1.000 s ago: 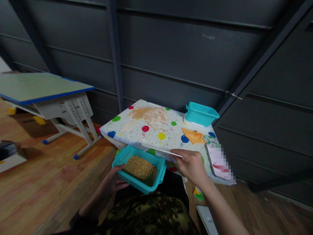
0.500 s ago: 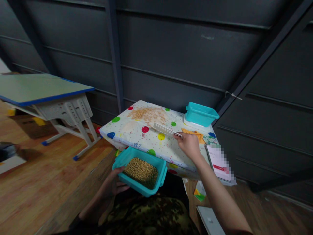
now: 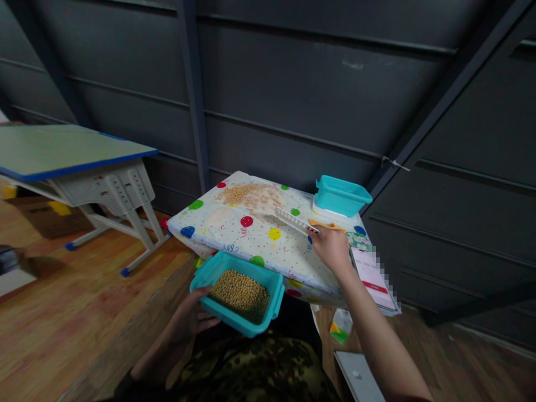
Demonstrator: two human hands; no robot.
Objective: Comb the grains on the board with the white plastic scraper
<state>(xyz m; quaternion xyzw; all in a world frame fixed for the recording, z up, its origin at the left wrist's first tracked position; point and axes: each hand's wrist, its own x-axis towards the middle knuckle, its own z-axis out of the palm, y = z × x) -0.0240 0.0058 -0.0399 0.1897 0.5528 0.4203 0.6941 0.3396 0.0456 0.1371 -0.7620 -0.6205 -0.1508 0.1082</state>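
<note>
My left hand (image 3: 195,312) grips the near left side of a turquoise plastic basket (image 3: 205,269), thumb over its rim. Dry yellow soybeans (image 3: 240,293) fill part of it, and it is held over my lap at the table's front edge. Closed round one end of a white slotted strip (image 3: 293,220), my right hand (image 3: 331,245) is above the right part of the table. The strip slants up and left, its far end near a loose spread of soybeans and pale bits (image 3: 251,198) on the balloon-print tablecloth (image 3: 221,237).
A second turquoise basket (image 3: 342,196) stands on a white base at the back right. Near my right hand lie an orange cloth (image 3: 330,225) and a phone-like screen (image 3: 372,276). A green-topped desk (image 3: 71,148) stands left, and a dark panelled wall (image 3: 285,89) rises behind.
My right hand has moved a little to the right with the white strip, away from the scattered beans. My left hand keeps holding the basket in about the same place.
</note>
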